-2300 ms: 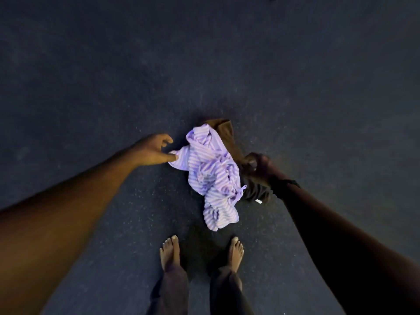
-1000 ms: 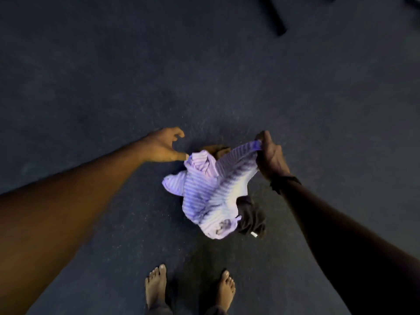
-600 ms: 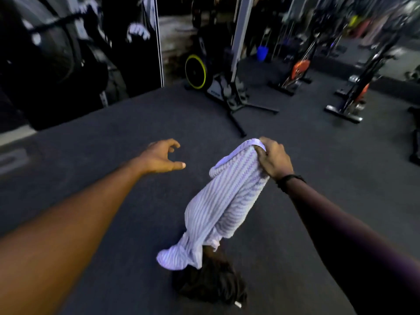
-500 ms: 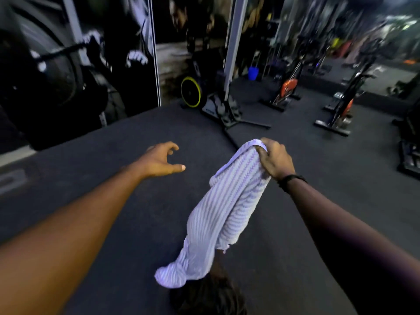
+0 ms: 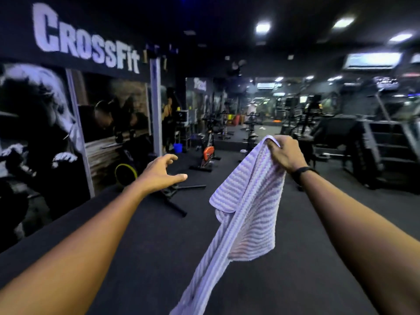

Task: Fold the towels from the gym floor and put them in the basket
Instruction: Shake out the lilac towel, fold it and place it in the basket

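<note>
At right of centre in the frame, the right hand (image 5: 285, 153) is clenched round the top corner of a white towel with pale purple stripes (image 5: 246, 205), which hangs from that grip in loose folds down to the bottom edge of the frame, above the dark grey gym floor (image 5: 145, 251). A black wristband (image 5: 301, 172) circles the right wrist. Left of centre, the left hand (image 5: 161, 171) is held out with spread, slightly curved fingers, grasping nothing and well apart from the towel. In the upper left, white "CrossFit" lettering (image 5: 85, 43) runs along the wall. An orange exercise bike (image 5: 208, 153) and a blue bucket (image 5: 178, 148) stand mid-frame behind the hands.
</note>
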{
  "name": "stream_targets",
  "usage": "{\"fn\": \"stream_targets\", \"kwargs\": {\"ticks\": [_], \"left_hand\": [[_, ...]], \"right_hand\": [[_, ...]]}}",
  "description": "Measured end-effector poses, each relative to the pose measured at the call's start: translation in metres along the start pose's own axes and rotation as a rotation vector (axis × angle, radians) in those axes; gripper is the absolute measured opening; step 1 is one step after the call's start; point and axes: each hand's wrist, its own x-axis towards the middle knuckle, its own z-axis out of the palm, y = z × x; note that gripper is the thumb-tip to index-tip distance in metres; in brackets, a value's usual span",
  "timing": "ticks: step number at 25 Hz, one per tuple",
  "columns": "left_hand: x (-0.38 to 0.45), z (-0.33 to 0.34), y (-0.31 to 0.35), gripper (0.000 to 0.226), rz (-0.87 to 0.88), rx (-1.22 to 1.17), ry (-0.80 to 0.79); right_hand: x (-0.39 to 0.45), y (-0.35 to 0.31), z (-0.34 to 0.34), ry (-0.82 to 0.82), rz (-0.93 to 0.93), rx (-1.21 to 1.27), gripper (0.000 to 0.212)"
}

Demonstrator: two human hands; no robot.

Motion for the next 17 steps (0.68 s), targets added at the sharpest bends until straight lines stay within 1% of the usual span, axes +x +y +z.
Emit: {"fn": "stream_targets", "kwargs": {"ticks": [3,6,10,15,17], "left_hand": [[-0.023,0.009,0.06,0.068,0.091,-0.038,-0.084],[-0.044,0.037,0.126,0.068,0.2,-0.076,-0.171],[-0.083,0.091,0.22,0.066,0.352,-0.149,-0.283],[-0.165,0.169,0.358,0.065,0.531,-0.219,-0.458],[-0.203,0.2,0.415,0.066,0.589,-0.254,-0.524]], "right_hand": [[-0.05,-0.006,-0.091,0.075,0.06,-0.09,0.039],[-0.107,0.004,-0.177,0.151,0.138,-0.153,0.038],[-0.19,0.022,-0.288,0.198,0.252,-0.292,0.039],[-0.317,0.042,-0.44,0.242,0.389,-0.456,0.046],[-0.371,0.047,-0.499,0.264,0.454,-0.517,0.044]]}}
